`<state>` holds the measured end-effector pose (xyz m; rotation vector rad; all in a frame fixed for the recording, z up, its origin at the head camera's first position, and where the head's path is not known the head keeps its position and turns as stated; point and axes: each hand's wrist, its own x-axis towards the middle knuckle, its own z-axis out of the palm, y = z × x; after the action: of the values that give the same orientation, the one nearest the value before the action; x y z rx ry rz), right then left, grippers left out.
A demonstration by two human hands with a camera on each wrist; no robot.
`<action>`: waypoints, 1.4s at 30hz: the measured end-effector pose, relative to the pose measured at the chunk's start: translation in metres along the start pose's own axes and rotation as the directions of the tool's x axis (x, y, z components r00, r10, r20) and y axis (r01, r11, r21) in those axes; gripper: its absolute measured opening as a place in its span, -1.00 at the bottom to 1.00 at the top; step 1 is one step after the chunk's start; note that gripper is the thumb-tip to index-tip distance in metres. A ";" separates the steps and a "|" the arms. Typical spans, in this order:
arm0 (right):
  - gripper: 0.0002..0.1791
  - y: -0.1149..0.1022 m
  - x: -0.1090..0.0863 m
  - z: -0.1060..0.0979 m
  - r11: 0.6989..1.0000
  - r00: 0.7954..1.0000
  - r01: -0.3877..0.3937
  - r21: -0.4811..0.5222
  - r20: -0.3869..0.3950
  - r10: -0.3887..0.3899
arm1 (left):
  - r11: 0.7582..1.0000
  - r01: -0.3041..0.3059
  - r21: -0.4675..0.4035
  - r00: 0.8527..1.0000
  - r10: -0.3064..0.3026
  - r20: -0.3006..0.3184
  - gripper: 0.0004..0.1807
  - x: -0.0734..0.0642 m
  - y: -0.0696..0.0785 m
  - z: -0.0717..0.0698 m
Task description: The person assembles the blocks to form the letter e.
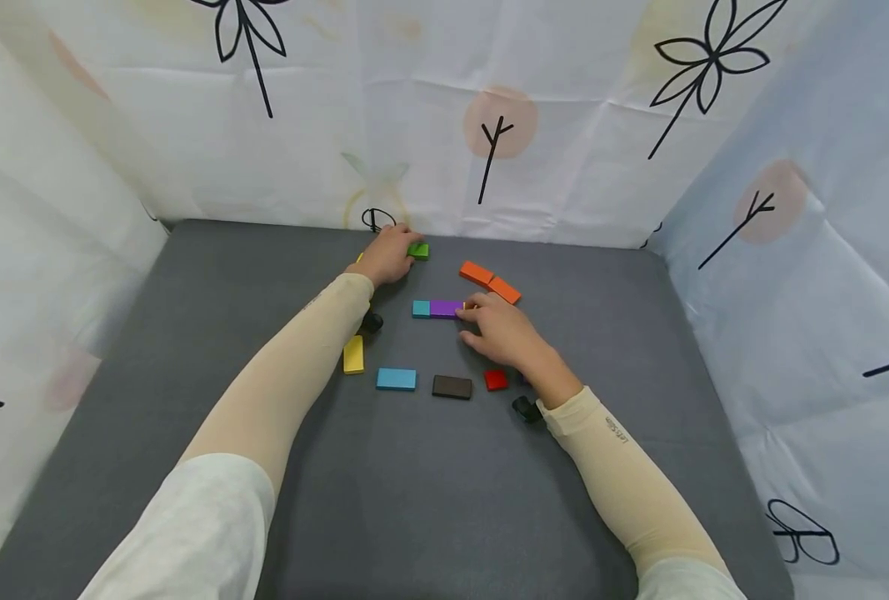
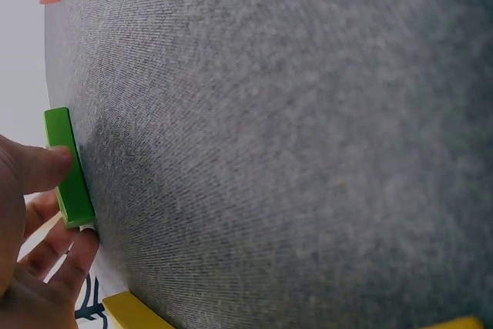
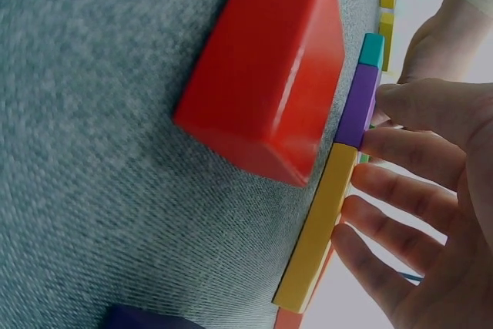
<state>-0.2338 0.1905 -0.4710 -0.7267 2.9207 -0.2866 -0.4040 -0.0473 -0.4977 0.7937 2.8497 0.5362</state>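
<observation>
A pale curtain (image 1: 414, 50) with printed plants backs a grey desk (image 1: 414, 500). In the head view, around the purple block (image 1: 446, 309), the orange blocks (image 1: 476, 274) lie at two o'clock, the red block (image 1: 496, 380) at five, the brown block (image 1: 451, 387) at six, the blue block (image 1: 396, 379) at seven and the green block (image 1: 418, 252) at eleven. The left wrist view shows the left hand (image 2: 38, 221) pinching the green block. In the right wrist view, the right hand (image 3: 431, 190) has its fingers loosely spread, fingertips along the golden block (image 3: 316, 229).
</observation>
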 end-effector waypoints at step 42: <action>-0.50 -0.004 0.001 -0.003 0.999 0.999 -0.048 -0.001 0.020 0.048 | 0.995 -0.095 0.032 0.995 0.095 -0.001 -0.59 -0.006 0.030 -0.015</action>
<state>-0.2334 0.1865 -0.4676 -0.6550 2.9145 -0.2723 -0.3886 -0.0310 -0.4729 0.9386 2.8411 0.5057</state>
